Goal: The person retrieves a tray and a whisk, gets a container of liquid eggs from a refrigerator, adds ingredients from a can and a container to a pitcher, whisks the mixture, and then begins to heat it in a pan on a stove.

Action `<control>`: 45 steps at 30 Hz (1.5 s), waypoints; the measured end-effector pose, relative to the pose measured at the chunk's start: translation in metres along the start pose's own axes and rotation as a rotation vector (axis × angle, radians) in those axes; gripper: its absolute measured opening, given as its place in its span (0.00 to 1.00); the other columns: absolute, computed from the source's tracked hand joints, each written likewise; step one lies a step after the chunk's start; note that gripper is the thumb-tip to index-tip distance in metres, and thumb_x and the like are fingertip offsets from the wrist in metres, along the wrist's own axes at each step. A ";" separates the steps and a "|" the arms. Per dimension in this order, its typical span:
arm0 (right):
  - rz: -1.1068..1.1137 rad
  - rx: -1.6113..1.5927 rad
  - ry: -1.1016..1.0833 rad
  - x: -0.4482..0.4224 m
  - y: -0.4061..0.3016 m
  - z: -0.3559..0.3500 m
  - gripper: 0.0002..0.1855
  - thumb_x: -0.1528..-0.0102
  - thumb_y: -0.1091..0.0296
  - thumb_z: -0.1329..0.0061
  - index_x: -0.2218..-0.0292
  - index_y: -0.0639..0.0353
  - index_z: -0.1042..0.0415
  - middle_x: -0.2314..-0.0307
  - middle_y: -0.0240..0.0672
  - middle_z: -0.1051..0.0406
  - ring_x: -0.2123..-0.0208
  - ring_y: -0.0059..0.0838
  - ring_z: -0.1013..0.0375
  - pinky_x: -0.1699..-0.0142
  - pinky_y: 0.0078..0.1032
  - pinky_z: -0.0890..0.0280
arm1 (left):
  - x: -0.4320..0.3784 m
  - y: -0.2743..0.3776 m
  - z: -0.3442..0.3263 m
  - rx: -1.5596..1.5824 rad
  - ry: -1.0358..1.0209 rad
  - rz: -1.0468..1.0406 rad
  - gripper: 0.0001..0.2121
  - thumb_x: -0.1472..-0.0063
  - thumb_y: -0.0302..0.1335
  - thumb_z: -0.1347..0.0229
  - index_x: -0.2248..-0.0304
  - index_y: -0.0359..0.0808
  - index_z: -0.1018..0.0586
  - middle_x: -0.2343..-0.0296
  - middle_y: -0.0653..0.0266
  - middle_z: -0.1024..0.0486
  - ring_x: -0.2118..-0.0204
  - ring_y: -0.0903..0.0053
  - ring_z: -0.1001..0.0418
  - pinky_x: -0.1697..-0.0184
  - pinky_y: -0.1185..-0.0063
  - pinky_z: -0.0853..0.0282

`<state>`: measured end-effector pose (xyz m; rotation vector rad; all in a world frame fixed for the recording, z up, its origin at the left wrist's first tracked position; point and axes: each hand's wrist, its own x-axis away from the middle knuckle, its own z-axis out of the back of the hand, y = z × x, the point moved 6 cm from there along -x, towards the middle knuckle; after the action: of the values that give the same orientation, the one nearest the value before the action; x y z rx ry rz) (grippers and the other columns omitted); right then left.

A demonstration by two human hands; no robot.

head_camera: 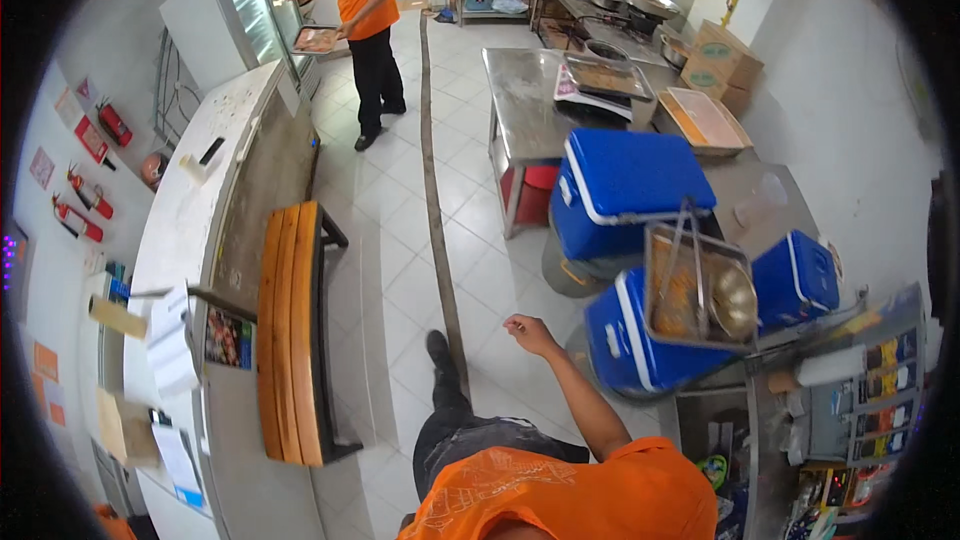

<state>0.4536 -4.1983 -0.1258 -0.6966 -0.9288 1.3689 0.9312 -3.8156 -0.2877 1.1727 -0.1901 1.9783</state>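
My right hand (529, 334) hangs in front of my body over the tiled floor (480, 259), its fingers loosely curled and nothing seen in them. My left hand is out of view. Nearest to the right hand is a lower blue cooler box (611, 337) with a white rim. On top of it rests a metal tray (697, 337) holding tongs (697, 270), a rounded metal item and some orange-brown food remnants. A larger blue cooler box (637, 172) stands just beyond. One leg is stretched forward in a dark shoe (437, 343).
Left are a wooden bench (289, 330) and a long white counter (176, 202). Ahead, a co-worker (367, 0) holds a tray of food (315, 40) by a glass-door fridge (259, 4). A dark floor strip (429, 127) runs forward. Right stands a steel table (525, 105).
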 end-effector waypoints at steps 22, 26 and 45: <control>-0.277 -0.378 0.222 -0.807 0.003 0.135 0.12 0.38 0.63 0.52 0.63 0.61 0.22 0.74 0.28 0.24 0.77 0.16 0.29 0.73 0.19 0.34 | -0.669 0.937 0.677 0.195 0.301 -0.680 0.14 0.34 0.37 0.51 0.60 0.35 0.21 0.68 0.55 0.20 0.63 0.61 0.22 0.58 0.71 0.29; -0.042 -0.443 0.299 -1.035 -0.061 0.217 0.12 0.38 0.64 0.53 0.61 0.63 0.24 0.71 0.31 0.24 0.71 0.18 0.28 0.65 0.20 0.32 | -0.710 0.942 0.631 -0.233 -0.021 -0.503 0.21 0.36 0.44 0.55 0.60 0.34 0.21 0.61 0.44 0.23 0.54 0.50 0.27 0.50 0.64 0.33; -0.601 -0.018 0.349 -1.571 0.120 0.406 0.12 0.47 0.63 0.52 0.66 0.59 0.21 0.69 0.43 0.22 0.65 0.38 0.23 0.57 0.31 0.30 | -1.199 1.813 0.976 -0.093 0.004 -0.543 0.19 0.37 0.35 0.48 0.52 0.32 0.26 0.57 0.52 0.24 0.60 0.64 0.23 0.71 0.67 0.22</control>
<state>0.1020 -5.7812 -0.2547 -0.5815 -0.7818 0.6823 0.5928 -6.1731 -0.2220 1.0270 0.0385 1.4782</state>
